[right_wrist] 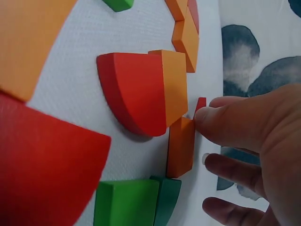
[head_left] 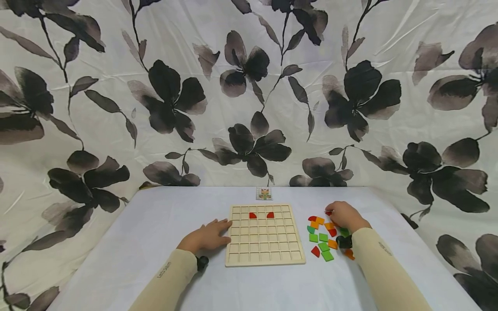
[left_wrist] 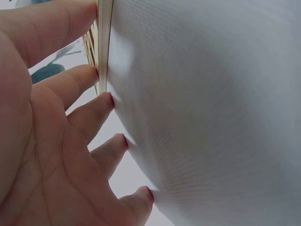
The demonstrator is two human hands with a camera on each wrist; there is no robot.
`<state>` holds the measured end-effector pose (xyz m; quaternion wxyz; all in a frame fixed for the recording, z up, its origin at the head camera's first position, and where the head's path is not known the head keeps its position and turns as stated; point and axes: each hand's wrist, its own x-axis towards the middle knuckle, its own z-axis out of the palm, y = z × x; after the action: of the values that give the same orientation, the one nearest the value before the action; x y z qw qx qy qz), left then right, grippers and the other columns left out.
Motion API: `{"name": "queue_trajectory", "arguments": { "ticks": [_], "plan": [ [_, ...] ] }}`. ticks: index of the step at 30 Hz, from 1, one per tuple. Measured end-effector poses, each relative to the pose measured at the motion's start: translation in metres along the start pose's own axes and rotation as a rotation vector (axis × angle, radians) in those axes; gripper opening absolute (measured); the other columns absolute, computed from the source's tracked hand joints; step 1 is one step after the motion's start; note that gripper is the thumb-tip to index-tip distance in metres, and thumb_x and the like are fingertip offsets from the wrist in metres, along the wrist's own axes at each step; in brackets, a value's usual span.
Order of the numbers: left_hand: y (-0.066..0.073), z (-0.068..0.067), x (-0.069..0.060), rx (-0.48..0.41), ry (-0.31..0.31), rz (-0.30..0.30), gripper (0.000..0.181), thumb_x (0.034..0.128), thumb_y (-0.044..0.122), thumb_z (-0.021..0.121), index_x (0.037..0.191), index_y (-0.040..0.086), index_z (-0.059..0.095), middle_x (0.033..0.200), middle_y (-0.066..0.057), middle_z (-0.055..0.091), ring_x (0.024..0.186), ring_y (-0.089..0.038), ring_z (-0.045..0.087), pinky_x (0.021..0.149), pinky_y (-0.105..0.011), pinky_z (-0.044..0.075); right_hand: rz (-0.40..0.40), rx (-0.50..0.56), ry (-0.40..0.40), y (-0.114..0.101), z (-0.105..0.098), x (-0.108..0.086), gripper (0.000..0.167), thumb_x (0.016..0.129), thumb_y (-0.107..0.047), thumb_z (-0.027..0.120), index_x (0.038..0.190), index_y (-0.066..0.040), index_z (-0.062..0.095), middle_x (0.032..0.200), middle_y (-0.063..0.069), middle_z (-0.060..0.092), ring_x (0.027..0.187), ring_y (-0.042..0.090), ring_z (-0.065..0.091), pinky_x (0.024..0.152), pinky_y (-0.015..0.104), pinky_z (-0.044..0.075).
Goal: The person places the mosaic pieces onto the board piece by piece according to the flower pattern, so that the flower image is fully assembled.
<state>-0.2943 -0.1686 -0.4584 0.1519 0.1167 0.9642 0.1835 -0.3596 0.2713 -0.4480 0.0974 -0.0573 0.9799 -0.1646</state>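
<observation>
Against the left edge of the wooden board (head_left: 264, 242), the left hand (head_left: 208, 236) lies with its fingers spread and fairly straight, thumb and fingertips touching the wood; it has hold of nothing. The board is a square grid of shallow cells, flat on the white tabletop (head_left: 148, 242). Two red quarter-round pieces sit in its cells near the far edge, the left one (head_left: 253, 215) apart from the right one (head_left: 270, 215).

Off the board's right side, beyond the loose pieces, the right hand (head_left: 345, 214) pinches a small red piece (right_wrist: 201, 102) between thumb and forefinger, its tips nearly closed on it, the other fingers loosely bent. Most of that piece is hidden by the thumb.

Between the board and the right forearm lies a scatter of flat pieces: green squares (head_left: 327, 256), orange pieces (head_left: 332, 244), red quarter-rounds (head_left: 315, 251) and a teal piece (head_left: 311, 230). Some touch or lean on each other, while others lie apart.

Just past the board's far edge is a small card (head_left: 264, 193) with a coloured pattern on a grid. Behind the board and the tabletop hangs a pale cloth (head_left: 218, 116) printed with dark flowers.
</observation>
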Motion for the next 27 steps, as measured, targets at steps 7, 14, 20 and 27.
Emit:
{"name": "queue_trajectory", "arguments": {
  "ticks": [7, 14, 20, 27],
  "plan": [
    [-0.003, 0.002, 0.004, 0.015, 0.010, -0.001, 0.063, 0.0931, 0.039, 0.059, 0.149, 0.018, 0.040, 0.157, -0.006, 0.035, 0.148, -0.037, 0.023, 0.115, -0.067, 0.016, -0.015, -0.042, -0.003, -0.004, -0.002, -0.002, 0.029, 0.091, -0.006, 0.058, 0.118, 0.001, 0.066, 0.119, 0.019, 0.065, 0.104, 0.033, 0.056, 0.102, 0.057, 0.044],
    [-0.002, 0.002, 0.003, 0.006, 0.006, -0.006, 0.063, 0.0930, 0.039, 0.059, 0.149, 0.018, 0.040, 0.157, -0.006, 0.035, 0.148, -0.037, 0.023, 0.115, -0.067, 0.016, 0.009, -0.068, -0.006, -0.007, -0.003, -0.002, 0.027, 0.090, -0.013, 0.064, 0.113, 0.000, 0.068, 0.107, 0.014, 0.068, 0.089, 0.027, 0.056, 0.092, 0.051, 0.051],
    [0.003, 0.000, -0.001, -0.003, 0.003, -0.008, 0.062, 0.0932, 0.038, 0.059, 0.149, 0.018, 0.041, 0.157, -0.006, 0.035, 0.148, -0.037, 0.023, 0.115, -0.067, 0.016, 0.005, -0.103, 0.054, -0.016, 0.000, 0.001, 0.023, 0.085, -0.021, 0.069, 0.103, -0.006, 0.070, 0.090, 0.005, 0.067, 0.078, 0.021, 0.054, 0.073, 0.039, 0.052],
    [0.004, -0.002, -0.004, 0.001, 0.010, 0.000, 0.061, 0.0936, 0.036, 0.059, 0.148, 0.016, 0.041, 0.156, -0.007, 0.036, 0.147, -0.037, 0.024, 0.115, -0.067, 0.016, -0.081, -0.112, 0.129, -0.055, 0.005, 0.006, 0.027, 0.084, -0.024, 0.068, 0.106, -0.009, 0.071, 0.096, 0.005, 0.068, 0.081, 0.019, 0.056, 0.080, 0.041, 0.054]
  ]
}}
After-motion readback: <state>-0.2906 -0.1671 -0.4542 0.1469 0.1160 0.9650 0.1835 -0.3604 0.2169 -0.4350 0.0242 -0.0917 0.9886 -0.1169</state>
